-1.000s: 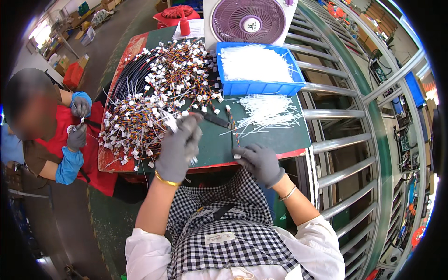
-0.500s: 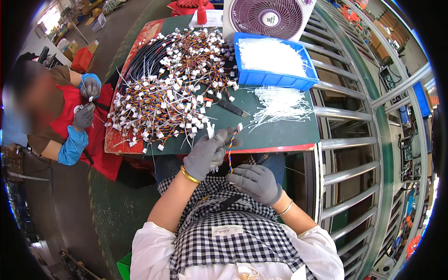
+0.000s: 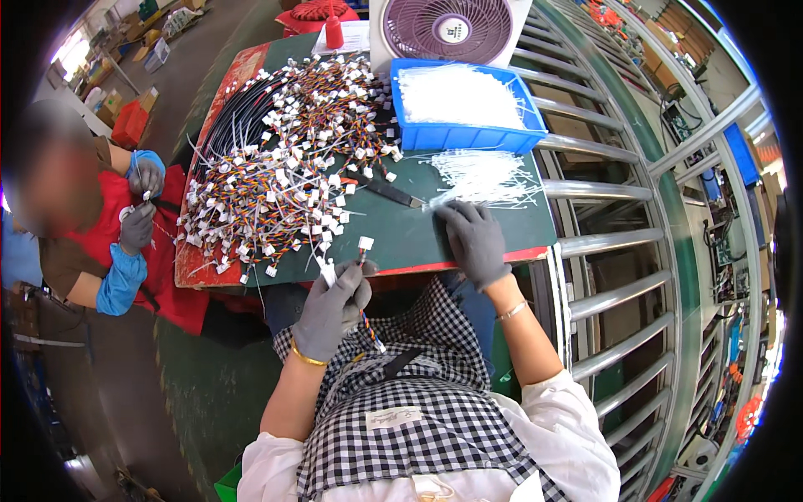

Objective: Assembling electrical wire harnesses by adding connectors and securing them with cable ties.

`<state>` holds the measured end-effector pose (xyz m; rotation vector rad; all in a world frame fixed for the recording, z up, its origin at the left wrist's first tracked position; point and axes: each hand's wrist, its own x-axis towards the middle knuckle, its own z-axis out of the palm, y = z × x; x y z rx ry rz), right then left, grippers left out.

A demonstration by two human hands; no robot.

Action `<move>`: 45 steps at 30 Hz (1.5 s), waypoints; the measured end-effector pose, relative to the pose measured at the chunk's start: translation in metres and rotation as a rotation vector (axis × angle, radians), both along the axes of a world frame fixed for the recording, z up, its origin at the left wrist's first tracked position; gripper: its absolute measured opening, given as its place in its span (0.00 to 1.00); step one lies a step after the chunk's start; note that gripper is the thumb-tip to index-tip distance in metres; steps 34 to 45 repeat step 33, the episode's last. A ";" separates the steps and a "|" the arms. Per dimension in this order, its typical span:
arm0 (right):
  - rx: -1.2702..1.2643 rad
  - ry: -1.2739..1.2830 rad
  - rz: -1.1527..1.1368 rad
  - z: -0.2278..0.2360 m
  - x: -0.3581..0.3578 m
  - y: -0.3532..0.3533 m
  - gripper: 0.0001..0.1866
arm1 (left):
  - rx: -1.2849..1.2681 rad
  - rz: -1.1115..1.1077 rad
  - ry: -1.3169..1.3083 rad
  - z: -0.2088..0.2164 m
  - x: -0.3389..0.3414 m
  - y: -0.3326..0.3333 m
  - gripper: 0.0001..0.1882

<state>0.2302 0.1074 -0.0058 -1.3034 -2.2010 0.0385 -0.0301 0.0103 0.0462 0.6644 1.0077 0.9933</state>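
Note:
My left hand (image 3: 335, 305), in a grey glove, is closed around a short wire harness (image 3: 365, 321) of twisted coloured wires. The harness's white connector (image 3: 365, 243) sticks up past the fingers, and its lower end hangs over my checked apron. Several white strips, apparently cable ties (image 3: 327, 272), also poke out of that hand. My right hand (image 3: 475, 243), gloved too, reaches over the table's near edge with its fingers stretched out. Its fingertips are at the near left end of a loose pile of white cable ties (image 3: 489, 178); nothing can be seen held in them.
A large heap of wire harnesses (image 3: 268, 188) covers the table's left half. A black-handled cutter knife (image 3: 385, 189) lies beside the pile. Behind are a blue bin (image 3: 468, 138) of cable ties, a fan (image 3: 449, 29) and a red bottle (image 3: 334, 33). A roller conveyor (image 3: 606, 192) runs right; a co-worker (image 3: 63, 197) sits left.
My right hand has let go of the harness's lower end and moved up and right to the loose cable ties. My left hand keeps the harness, whose lower end now dangles free.

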 end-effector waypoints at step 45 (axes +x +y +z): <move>-0.744 0.727 0.316 0.043 -0.053 -0.045 0.10 | 0.246 -0.342 0.501 -0.047 -0.020 -0.027 0.15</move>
